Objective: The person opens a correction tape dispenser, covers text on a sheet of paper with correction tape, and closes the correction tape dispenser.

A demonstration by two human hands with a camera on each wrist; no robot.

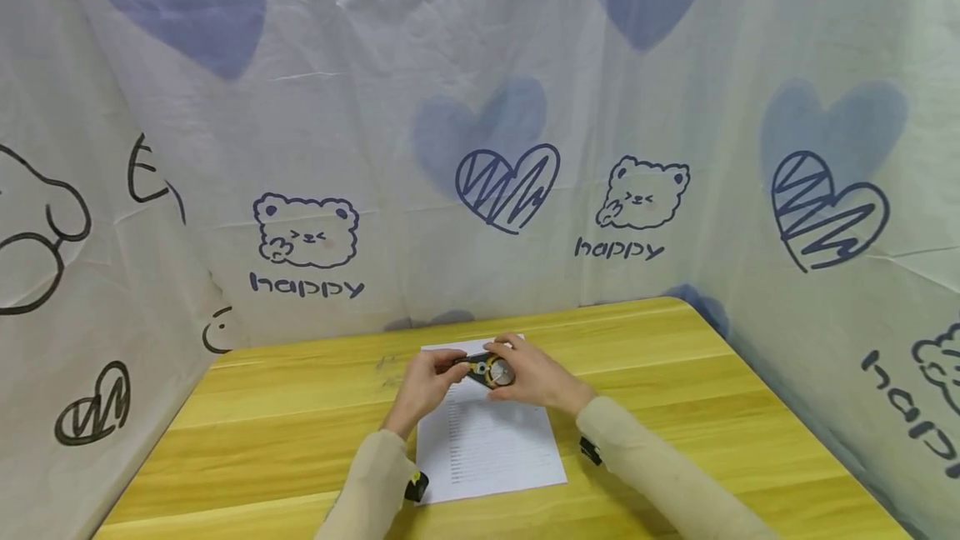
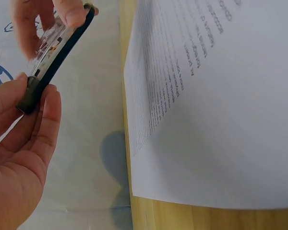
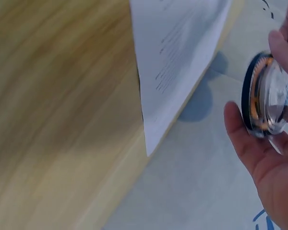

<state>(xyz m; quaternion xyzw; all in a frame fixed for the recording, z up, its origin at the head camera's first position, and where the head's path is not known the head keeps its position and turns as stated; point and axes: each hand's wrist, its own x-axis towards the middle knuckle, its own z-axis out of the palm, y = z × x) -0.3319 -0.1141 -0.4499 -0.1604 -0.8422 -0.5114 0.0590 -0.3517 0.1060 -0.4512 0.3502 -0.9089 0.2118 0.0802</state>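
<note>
A correction tape (image 1: 481, 369) with a black back, a clear cover and yellow-orange wheels is held between both hands above a printed sheet (image 1: 498, 448). My left hand (image 1: 423, 382) pinches its narrow end between thumb and fingers. At the wide, round end, my right hand (image 1: 536, 373) grips it with thumb and fingers on opposite edges. In the left wrist view the tape (image 2: 62, 55) shows edge-on and tilted. Its clear side and orange wheel (image 3: 256, 98) face the palm in the right wrist view.
The sheet lies on a yellow wood-grain table (image 1: 285, 423), near its far edge. White cloth (image 1: 405, 40) with hearts and bear drawings hangs behind and on both sides. A black wrist device (image 1: 417, 486) is on the left sleeve, another (image 1: 590, 450) on the right.
</note>
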